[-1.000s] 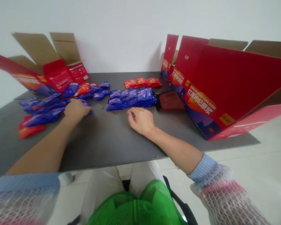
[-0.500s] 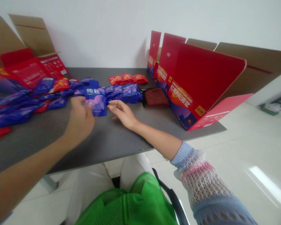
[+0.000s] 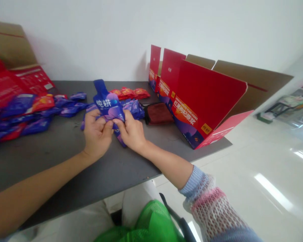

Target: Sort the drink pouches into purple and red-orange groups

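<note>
Both hands grip a blue-purple spouted-looking pouch (image 3: 108, 103) with white lettering, held above the table at the middle. My left hand (image 3: 97, 132) pinches its lower left side, the thumb on the front. From the other side my right hand (image 3: 131, 131) pinches the lower right, its thumb close to the left one. Part of the pouch is covered by my fingers. Right behind the hands lies a row of blue pouches (image 3: 135, 109), and farther back a row of red pouches (image 3: 133, 92). At the left is a loose heap of blue and red pouches (image 3: 37, 116).
Red cartons with raised flaps (image 3: 192, 104) stand along the right side of the grey table (image 3: 73, 174). Another open red carton (image 3: 30, 79) is at the far left. A dark brown folded cloth-like item (image 3: 159, 113) lies beside the blue row.
My right hand has closed on the pouch, which my left hand alone held before. The pouch is now tilted. The view has shifted to the right.
</note>
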A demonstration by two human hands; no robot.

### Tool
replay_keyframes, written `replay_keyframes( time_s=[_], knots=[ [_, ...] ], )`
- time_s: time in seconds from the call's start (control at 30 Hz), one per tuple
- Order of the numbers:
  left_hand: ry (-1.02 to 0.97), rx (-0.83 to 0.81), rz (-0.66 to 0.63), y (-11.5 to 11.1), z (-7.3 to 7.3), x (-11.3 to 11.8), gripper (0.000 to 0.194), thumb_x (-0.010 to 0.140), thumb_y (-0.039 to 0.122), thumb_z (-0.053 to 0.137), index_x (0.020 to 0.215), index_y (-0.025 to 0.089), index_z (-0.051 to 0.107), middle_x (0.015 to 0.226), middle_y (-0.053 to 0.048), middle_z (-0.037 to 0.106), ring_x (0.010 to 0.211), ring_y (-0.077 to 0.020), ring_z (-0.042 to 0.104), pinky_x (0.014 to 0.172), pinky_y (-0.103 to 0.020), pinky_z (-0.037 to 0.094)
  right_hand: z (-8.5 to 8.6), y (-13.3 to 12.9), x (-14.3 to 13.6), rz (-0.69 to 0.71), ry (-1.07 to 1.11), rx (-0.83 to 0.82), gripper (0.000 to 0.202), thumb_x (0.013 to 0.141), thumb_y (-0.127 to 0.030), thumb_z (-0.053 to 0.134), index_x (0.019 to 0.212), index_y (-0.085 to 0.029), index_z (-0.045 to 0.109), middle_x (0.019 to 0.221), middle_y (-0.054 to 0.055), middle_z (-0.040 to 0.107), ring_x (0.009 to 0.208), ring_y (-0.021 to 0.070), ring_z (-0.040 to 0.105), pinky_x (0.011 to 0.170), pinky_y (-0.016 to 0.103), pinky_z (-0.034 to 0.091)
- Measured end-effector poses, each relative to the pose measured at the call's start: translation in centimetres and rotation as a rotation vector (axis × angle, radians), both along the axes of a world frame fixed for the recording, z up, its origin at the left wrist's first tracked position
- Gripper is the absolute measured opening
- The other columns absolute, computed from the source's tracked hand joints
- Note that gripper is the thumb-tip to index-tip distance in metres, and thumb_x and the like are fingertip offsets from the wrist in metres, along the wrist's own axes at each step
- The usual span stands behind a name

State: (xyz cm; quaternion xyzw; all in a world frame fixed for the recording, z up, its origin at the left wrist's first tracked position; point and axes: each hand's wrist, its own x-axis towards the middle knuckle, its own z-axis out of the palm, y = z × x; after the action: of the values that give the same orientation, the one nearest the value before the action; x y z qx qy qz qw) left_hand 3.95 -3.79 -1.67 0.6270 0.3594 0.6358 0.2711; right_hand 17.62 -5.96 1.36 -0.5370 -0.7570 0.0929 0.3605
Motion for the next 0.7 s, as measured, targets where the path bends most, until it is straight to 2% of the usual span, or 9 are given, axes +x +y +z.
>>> replay_keyframes(
  time_s=[0.07, 0.13, 0.23, 0.33, 0.4, 0.53, 0.6, 0.7],
  knots=[
    [-0.072, 0.025, 0.030, -0.2, 0.6, -0.2, 0.049, 0.079, 0.040, 0.077, 0.115, 0.028, 0.046, 0.075, 0.004, 0.066, 0.047, -0.0093, 0.053, 0.046, -0.025, 0.045, 0.1, 0.1, 0.1, 0.017, -0.006, -0.021, 0.039, 0.105, -0.043, 0.037, 0.138, -0.021, 0.045, 0.094, 0.003, 0.073, 0.090, 0.0202, 0.073, 0.077, 0.025, 0.050],
    [-0.086, 0.011, 0.019, -0.3, 0.7, -0.9, 0.044, 0.075, 0.038, 0.079, 0.110, 0.027, 0.055, 0.071, 0.004, 0.064, 0.045, -0.0089, 0.050, 0.044, -0.025, 0.042, 0.2, 0.1, 0.2, 0.047, -0.012, -0.038, 0.038, 0.105, -0.042, 0.037, 0.137, -0.022, 0.045, 0.096, 0.002, 0.073, 0.092, 0.0193, 0.073, 0.077, 0.024, 0.050],
    [-0.028, -0.069, -0.075, -0.1, 0.4, -2.2, 0.024, 0.079, 0.043, 0.075, 0.089, 0.023, 0.066, 0.069, 0.001, 0.065, 0.044, -0.0108, 0.052, 0.042, -0.028, 0.043, 0.2, -0.1, 0.2, 0.131, -0.015, -0.052, 0.035, 0.105, -0.042, 0.039, 0.135, -0.026, 0.047, 0.101, 0.001, 0.073, 0.096, 0.0175, 0.073, 0.079, 0.024, 0.050],
    [0.052, -0.168, -0.184, 0.0, 0.4, -2.7, 0.024, 0.078, 0.046, 0.075, 0.077, 0.023, 0.068, 0.061, -0.001, 0.065, 0.041, -0.0135, 0.054, 0.040, -0.029, 0.045, 0.2, -0.3, 0.3, 0.164, 0.018, -0.064, 0.035, 0.106, -0.042, 0.036, 0.135, -0.026, 0.048, 0.101, 0.001, 0.073, 0.094, 0.0171, 0.072, 0.079, 0.025, 0.051],
    [0.108, -0.199, -0.201, -0.1, 0.7, -2.4, 0.024, 0.079, 0.046, 0.073, 0.081, 0.023, 0.070, 0.056, 0.000, 0.062, 0.037, -0.0130, 0.050, 0.037, -0.028, 0.043, 0.1, -0.4, 0.4, 0.124, 0.056, -0.059, 0.038, 0.106, -0.042, 0.031, 0.136, -0.023, 0.047, 0.101, 0.003, 0.073, 0.091, 0.0178, 0.072, 0.079, 0.026, 0.051],
    [0.185, -0.121, -0.072, -0.6, 0.8, -1.6, 0.022, 0.086, 0.044, 0.064, 0.088, 0.022, 0.070, 0.052, 0.003, 0.056, 0.041, -0.0126, 0.048, 0.039, -0.024, 0.039, -0.5, -0.4, 0.2, 0.038, 0.095, -0.033, 0.043, 0.106, -0.041, 0.031, 0.142, -0.021, 0.042, 0.101, 0.004, 0.073, 0.087, 0.0187, 0.072, 0.079, 0.028, 0.052],
    [0.235, -0.101, -0.039, -0.8, 0.8, -1.6, 0.024, 0.089, 0.043, 0.061, 0.078, 0.021, 0.067, 0.048, 0.003, 0.050, 0.042, -0.0124, 0.045, 0.040, -0.023, 0.035, -0.7, -0.3, 0.1, -0.007, 0.104, -0.033, 0.045, 0.105, -0.041, 0.034, 0.144, -0.021, 0.040, 0.098, 0.003, 0.073, 0.083, 0.0186, 0.072, 0.077, 0.028, 0.052],
    [0.289, -0.150, -0.075, -1.1, 0.9, -1.9, 0.036, 0.090, 0.044, 0.058, 0.062, 0.021, 0.056, 0.043, 0.004, 0.039, 0.041, -0.0120, 0.038, 0.040, -0.025, 0.028, -0.8, -0.4, -0.1, -0.059, 0.154, -0.054, 0.046, 0.104, -0.043, 0.037, 0.145, -0.021, 0.041, 0.085, 0.001, 0.072, 0.079, 0.0185, 0.072, 0.077, 0.027, 0.052]
  ],
)
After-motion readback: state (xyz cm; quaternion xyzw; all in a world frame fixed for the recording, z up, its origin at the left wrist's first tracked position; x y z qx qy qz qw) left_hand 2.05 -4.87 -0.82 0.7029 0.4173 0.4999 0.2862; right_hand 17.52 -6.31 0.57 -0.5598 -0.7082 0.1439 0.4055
